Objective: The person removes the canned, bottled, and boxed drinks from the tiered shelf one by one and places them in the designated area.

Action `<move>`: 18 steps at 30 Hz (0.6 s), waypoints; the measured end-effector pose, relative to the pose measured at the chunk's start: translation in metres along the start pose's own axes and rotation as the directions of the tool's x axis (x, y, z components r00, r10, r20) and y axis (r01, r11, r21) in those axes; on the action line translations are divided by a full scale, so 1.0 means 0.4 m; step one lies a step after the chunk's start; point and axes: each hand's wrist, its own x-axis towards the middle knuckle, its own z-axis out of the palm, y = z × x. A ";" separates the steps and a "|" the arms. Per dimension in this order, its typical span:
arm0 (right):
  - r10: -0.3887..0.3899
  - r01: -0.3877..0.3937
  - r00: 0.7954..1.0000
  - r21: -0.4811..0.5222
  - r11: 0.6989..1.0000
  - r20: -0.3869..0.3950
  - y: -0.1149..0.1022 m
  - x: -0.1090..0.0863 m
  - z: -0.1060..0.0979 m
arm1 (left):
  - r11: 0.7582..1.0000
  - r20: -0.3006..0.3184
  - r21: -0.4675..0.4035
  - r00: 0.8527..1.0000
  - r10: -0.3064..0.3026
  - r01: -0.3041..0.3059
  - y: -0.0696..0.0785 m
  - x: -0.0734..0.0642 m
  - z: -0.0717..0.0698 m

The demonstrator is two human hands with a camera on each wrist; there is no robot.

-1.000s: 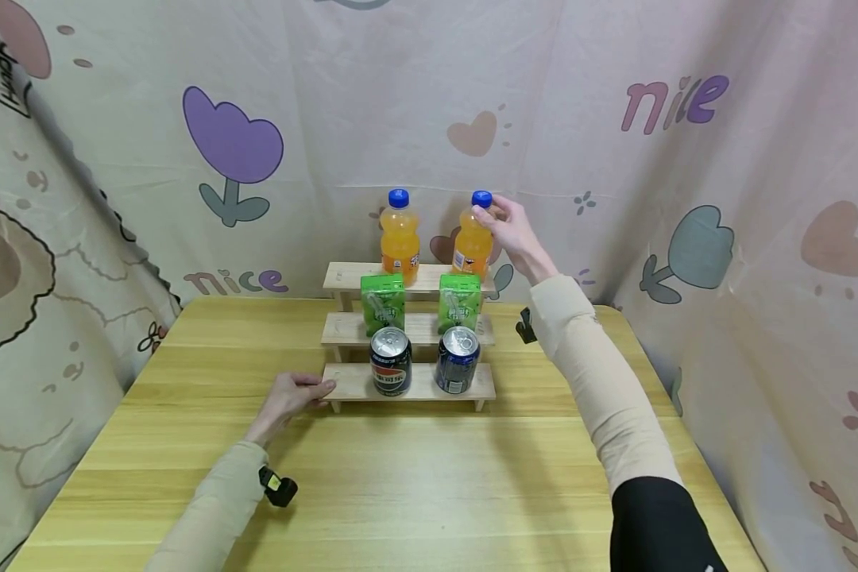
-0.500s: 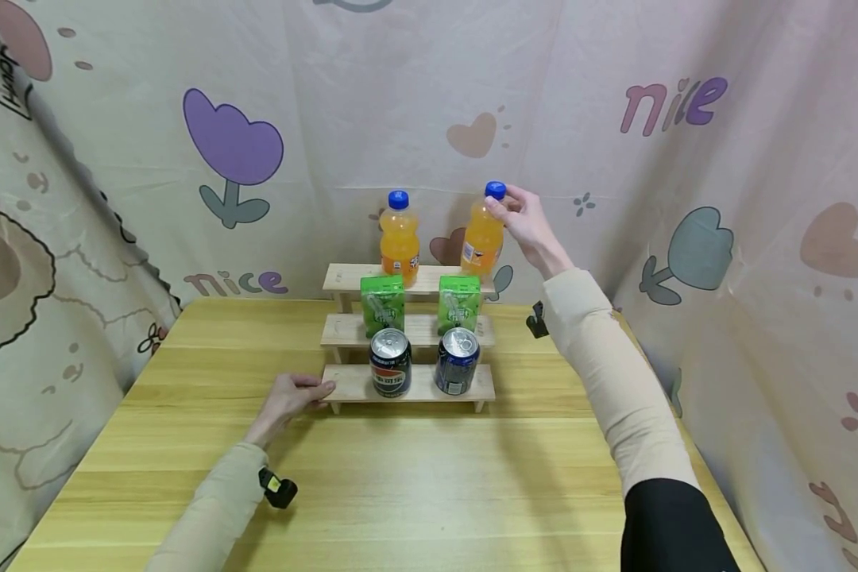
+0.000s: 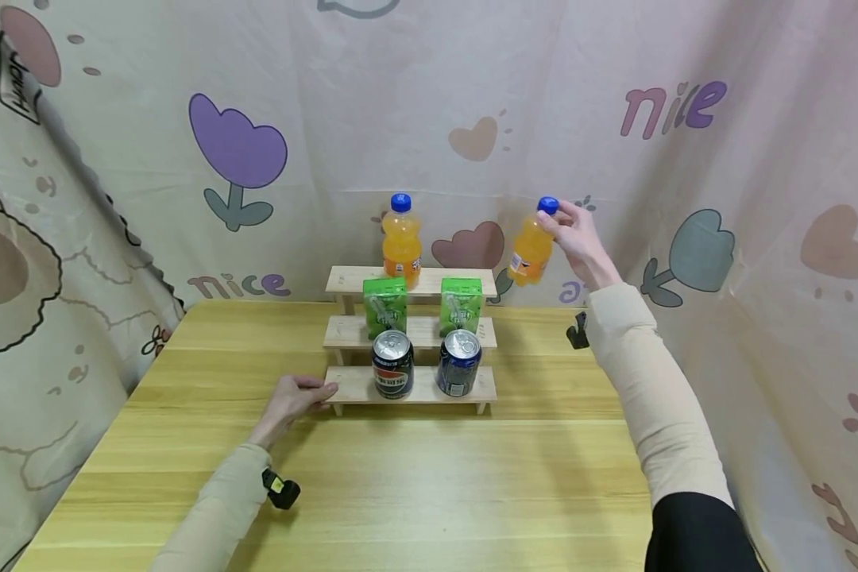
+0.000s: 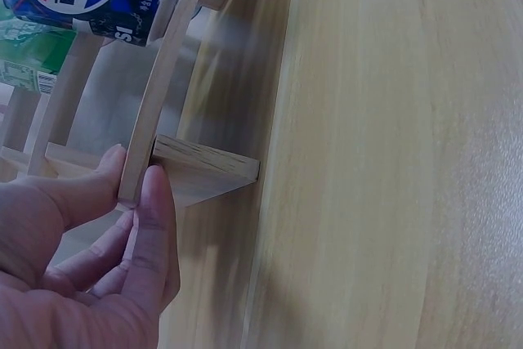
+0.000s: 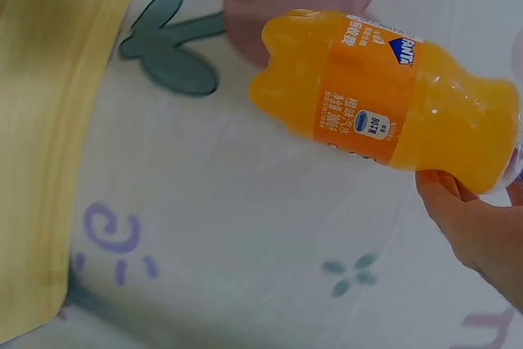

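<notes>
My right hand (image 3: 579, 241) grips an orange soda bottle (image 3: 531, 250) near its blue cap, off the shelf and to its right. In the right wrist view that soda bottle (image 5: 368, 96) shows its orange label, with the fingers (image 5: 458, 210) at the neck end. With thumb and fingers my left hand (image 3: 291, 405) pinches the left end of the lowest board of a three-step wooden shelf (image 3: 357, 385); the left wrist view shows the board edge (image 4: 151, 112) between thumb and fingers. A second soda bottle (image 3: 401, 238) stands on the top step.
Two green drink cartons, the left carton (image 3: 384, 306) and the right carton (image 3: 461, 306), stand on the middle step. A black can (image 3: 392, 369) and a dark blue can (image 3: 459, 367) are on the lowest step. A patterned cloth (image 3: 372, 103) hangs behind the wooden table (image 3: 415, 485).
My right hand has lifted the right soda bottle off the top step and carried it right, past the shelf's end. My left hand stays on the lowest board.
</notes>
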 end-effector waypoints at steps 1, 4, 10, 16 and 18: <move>0.007 -0.008 1.000 -0.010 1.000 -0.004 0.009 -0.004 -0.011 | 1.000 -0.001 0.006 1.000 0.002 -0.002 -0.001 -0.001 0.000; 0.034 -0.035 0.999 -0.047 0.998 -0.024 0.037 -0.019 -0.039 | 1.000 -0.004 0.010 1.000 0.004 -0.003 0.001 -0.005 0.001; 0.089 -0.095 0.994 -0.115 0.989 -0.060 0.105 -0.041 -0.083 | 1.000 -0.010 0.002 1.000 0.006 -0.006 0.001 -0.006 0.001; 0.134 -0.142 0.989 -0.118 0.983 -0.066 0.185 -0.059 -0.110 | 0.998 -0.001 -0.056 1.000 0.007 -0.007 -0.002 -0.004 0.000; 0.146 -0.153 0.987 -0.110 0.982 -0.065 0.212 -0.066 -0.115 | 0.998 0.000 -0.063 1.000 0.011 -0.011 -0.003 -0.003 -0.001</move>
